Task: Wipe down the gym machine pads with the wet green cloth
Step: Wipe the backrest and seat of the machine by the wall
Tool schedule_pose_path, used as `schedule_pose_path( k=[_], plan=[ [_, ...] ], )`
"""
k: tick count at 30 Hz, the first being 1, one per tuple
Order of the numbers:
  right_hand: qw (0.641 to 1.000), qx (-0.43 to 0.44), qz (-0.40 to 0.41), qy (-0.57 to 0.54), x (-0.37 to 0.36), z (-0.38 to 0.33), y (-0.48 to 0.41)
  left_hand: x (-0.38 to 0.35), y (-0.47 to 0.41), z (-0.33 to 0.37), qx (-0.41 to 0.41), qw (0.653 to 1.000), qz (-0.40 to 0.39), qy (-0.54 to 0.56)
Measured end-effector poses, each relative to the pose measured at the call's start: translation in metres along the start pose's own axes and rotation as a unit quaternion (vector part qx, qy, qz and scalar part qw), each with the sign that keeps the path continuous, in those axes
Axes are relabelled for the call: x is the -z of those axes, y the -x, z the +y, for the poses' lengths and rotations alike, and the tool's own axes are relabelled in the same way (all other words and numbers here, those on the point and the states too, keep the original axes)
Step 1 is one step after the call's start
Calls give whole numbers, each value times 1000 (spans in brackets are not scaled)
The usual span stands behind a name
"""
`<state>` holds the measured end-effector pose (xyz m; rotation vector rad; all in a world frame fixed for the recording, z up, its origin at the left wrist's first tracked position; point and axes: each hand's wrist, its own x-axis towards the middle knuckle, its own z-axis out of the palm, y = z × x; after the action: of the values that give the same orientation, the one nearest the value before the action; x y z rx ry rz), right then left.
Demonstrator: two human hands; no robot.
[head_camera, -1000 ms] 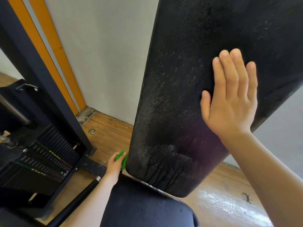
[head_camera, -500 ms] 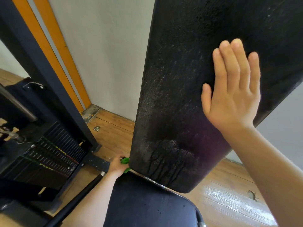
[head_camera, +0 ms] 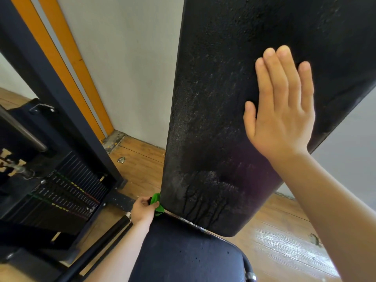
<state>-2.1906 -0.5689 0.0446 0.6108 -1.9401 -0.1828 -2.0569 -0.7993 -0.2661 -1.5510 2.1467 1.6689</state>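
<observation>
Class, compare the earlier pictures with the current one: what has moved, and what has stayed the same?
The left hand, gripping the green cloth, has slid a little down the left edge of the back pad to its bottom corner, by the seat pad. The right hand stays pressed flat on the back pad; nothing was let go.

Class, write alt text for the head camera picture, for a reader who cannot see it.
A person's left hand grips a green cloth against the lower left edge of a black back pad, while the right hand rests flat on its wet, streaked face. Below is a black seat pad; a weight stack stands at left on a wooden floor.
</observation>
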Motion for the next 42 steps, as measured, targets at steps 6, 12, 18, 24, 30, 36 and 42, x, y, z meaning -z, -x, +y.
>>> schedule_pose_path(
  k=[6, 12, 18, 24, 30, 36, 42],
  plan=[
    [1000, -3, -4, 5, 0, -1, 0, -17, 24, -25, 68, 994, 29, 85],
    [1000, -4, -7, 11, 1, -1, 0, -38, 64, -26, 81, 988, 21, 127],
    [1000, -2, -6, 22, 1, -1, 0, -76, 96, -40, 92, 989, 18, 115],
    [1000, -2, -2, 28, 2, -1, -1, -87, 97, -45, 87, 989, 36, 116],
    [1000, -3, -8, 27, 1, -2, -1, -93, 106, -43, 81, 990, 39, 108],
    [999, -4, -12, 30, 3, -2, -1, -116, 142, -42, 87, 990, -18, 106],
    [1000, -1, -4, 23, 2, -1, -1, -130, 160, -35, 104, 988, 14, 111]
  ],
)
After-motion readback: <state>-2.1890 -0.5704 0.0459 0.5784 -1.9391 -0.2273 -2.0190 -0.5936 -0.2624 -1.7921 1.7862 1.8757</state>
